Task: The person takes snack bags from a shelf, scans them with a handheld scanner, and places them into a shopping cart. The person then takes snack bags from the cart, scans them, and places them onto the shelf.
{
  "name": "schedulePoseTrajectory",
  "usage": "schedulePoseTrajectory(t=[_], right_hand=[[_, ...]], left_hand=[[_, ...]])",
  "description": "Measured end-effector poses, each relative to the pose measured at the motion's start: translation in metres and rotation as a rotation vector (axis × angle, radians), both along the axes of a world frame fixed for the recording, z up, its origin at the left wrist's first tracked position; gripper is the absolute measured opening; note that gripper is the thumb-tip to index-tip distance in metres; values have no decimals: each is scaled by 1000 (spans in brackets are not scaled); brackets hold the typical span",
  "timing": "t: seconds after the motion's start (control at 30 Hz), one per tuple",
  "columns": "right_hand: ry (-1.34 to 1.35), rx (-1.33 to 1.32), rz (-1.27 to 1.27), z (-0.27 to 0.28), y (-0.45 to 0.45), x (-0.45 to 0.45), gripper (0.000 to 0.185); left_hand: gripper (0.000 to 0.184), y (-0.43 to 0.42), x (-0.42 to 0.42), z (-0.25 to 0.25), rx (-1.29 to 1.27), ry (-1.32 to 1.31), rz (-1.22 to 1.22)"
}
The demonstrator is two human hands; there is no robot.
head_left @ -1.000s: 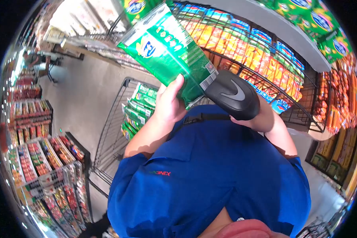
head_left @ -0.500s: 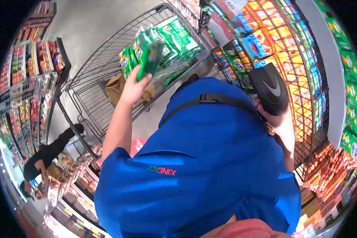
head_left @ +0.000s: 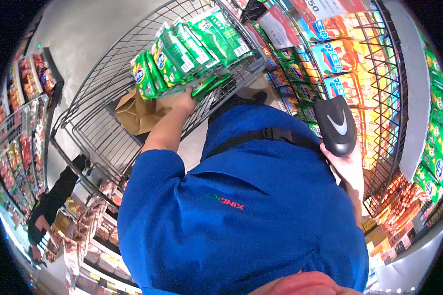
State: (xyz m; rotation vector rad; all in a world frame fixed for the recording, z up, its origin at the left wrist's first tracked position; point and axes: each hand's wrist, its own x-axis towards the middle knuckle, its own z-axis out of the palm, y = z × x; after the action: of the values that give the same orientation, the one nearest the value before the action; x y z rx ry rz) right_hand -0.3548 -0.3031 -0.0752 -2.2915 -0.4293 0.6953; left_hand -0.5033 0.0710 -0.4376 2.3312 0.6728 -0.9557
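Several green snack packs (head_left: 174, 54) stand in a row inside the wire shopping cart (head_left: 91, 81). Against their lower edge is my left hand (head_left: 184, 102), its fingertips hidden behind the packaging. Beside those fingertips, a flat green pack (head_left: 210, 86) lies low in the cart. My right hand (head_left: 344, 161) is wrapped round a black rounded object with a white swoosh (head_left: 335, 127), whose kind I cannot make out; it is held in front of the wire display rack. A brown paper bag (head_left: 138, 114) sits in the cart near my left forearm.
On my right, a wire rack (head_left: 396, 83) is filled with orange and blue packs (head_left: 339, 56) and bears red price signs (head_left: 279, 29). Hanging green packs (head_left: 435, 142) line the far right. At the left, shelves (head_left: 22, 128) and a person in black (head_left: 54, 191) are visible.
My left hand has moved down from the pack it held, which now stands among the others. The cart appears shifted left in view. My right hand still holds the black object.
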Motion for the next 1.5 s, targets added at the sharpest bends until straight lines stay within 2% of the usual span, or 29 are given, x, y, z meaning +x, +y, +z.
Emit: schedulePoseTrajectory(t=[0.07,0.13,0.2,0.27,0.3,0.4,0.43,0.5,0.6,0.67,0.73,0.8,0.87,0.93,0.97,1.0,1.07,1.13,1.23,1.33,1.37,1.4,1.47,1.5], right_hand=[[92,-77,-58,2,3,-3,37],[191,-41,-222,1,4,-8,39],[226,-116,-234,6,11,-10,40],[161,-208,-223,9,16,-12,39],[276,-226,-289,8,13,-13,42],[248,-311,-301,12,17,-16,42],[162,-293,-265,11,16,-18,44],[184,-226,-264,7,11,-17,45],[188,-74,-271,3,9,-19,48],[99,-4,-235,7,10,-18,47],[99,123,-270,-5,-3,-24,48],[142,186,-237,1,-5,-20,55],[110,216,-235,9,-4,-20,56],[69,312,-250,1,-10,-25,55],[57,376,-245,-2,-13,-27,54],[32,405,-260,0,-15,-28,54],[43,346,-224,9,-22,-29,59],[27,388,-227,10,-32,-34,61],[60,465,-320,8,-44,-43,62],[-7,532,-466,10,-51,-56,53],[-41,477,-465,10,-57,-59,52],[-60,488,-487,11,-59,-62,52],[-2,615,-609,12,-63,-71,51],[-14,621,-625,13,-65,-75,51]], left_hand=[[51,-6,5,-27,70,-35,46],[53,-12,16,-40,12,11,24],[56,-21,26,-46,12,37,-23],[60,-29,36,-48,-9,76,2],[62,-30,38,-53,-34,88,68],[66,-30,40,-58,-80,92,122],[67,-29,44,-43,-112,123,118],[69,-24,43,-30,-143,113,70],[57,-20,40,-25,-172,-1,51],[47,-23,42,5,-172,-152,42],[39,-27,50,41,-335,-275,116],[30,-42,70,115,-470,-407,131],[21,-58,91,160,-764,-558,263],[20,-74,120,213,-865,-663,238],[20,-75,138,232,-786,-792,56],[20,-80,156,255,-771,-806,19],[20,-93,195,301,-753,-1120,-105],[21,-100,237,332,-717,-1287,-226],[25,-117,294,398,-465,-1424,-446],[26,-121,362,419,-418,-1453,-466],[27,-117,392,424,-244,-1654,-648],[31,-117,405,434,-158,-1696,-683],[37,-123,425,446,-228,-1580,-493],[40,-116,449,437,-93,-1684,-553]])
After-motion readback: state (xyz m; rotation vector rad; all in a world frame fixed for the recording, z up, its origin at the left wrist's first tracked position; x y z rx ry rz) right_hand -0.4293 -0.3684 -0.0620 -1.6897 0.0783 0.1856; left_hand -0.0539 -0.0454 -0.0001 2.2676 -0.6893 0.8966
